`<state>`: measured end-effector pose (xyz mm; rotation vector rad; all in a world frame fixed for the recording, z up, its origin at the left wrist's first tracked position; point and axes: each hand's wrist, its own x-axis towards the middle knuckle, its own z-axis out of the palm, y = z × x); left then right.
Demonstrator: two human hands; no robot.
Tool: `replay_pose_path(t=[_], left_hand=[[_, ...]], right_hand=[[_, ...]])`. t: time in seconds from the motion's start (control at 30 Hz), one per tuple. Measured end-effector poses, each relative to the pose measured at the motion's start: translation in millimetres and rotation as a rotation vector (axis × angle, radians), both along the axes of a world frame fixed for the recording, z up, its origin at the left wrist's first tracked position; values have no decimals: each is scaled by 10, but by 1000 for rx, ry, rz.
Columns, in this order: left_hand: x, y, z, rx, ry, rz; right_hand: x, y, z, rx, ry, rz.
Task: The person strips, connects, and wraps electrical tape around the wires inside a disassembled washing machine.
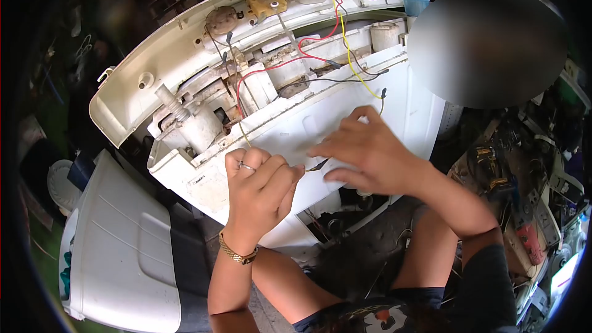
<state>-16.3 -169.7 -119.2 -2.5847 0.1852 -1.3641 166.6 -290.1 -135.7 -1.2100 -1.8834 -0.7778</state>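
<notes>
My left hand, with a ring and a gold watch band, is closed in a pinch on a thin wire that comes down from the machine. A short dark wire end sticks out past its fingertips. My right hand is beside that end, thumb and fingers apart; contact with it is hard to make out. Both hands are in front of the white washing machine body. Its control panel is tipped back, showing red wire, yellow wire and dark wires with black-wrapped joints.
On the left stands another white appliance tub. A person, blurred, is at the upper right. Tools, including a yellow-and-black power tool, and parts are heaped at the right. A blue cup is by the panel's right end.
</notes>
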Motion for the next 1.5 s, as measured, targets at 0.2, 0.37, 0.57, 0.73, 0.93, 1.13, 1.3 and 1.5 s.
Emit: replay_pose_path(t=[0.2,0.37,0.57,0.73,0.93,1.13,1.3,1.5], left_hand=[[-59,10,84,92,117,-41],[-90,41,116,159,222,-85],[-118,22,125,67,232,-115],[-126,32,104,73,240,-120],[-169,53,117,100,240,-103],[-341,234,48,-135,168,-113],[-192,59,-50,-586,118,-228],[-96,-147,37,-562,222,-117]], right_hand=[[-133,-75,63,-58,-189,-89],[3,-37,79,50,-299,0],[7,-25,63,140,-320,-27],[22,-31,15,194,-322,-65],[136,-98,3,173,-363,-110],[480,-345,12,66,-242,-190],[178,-229,-64,196,-79,-60],[-315,-176,-569,485,12,-143]])
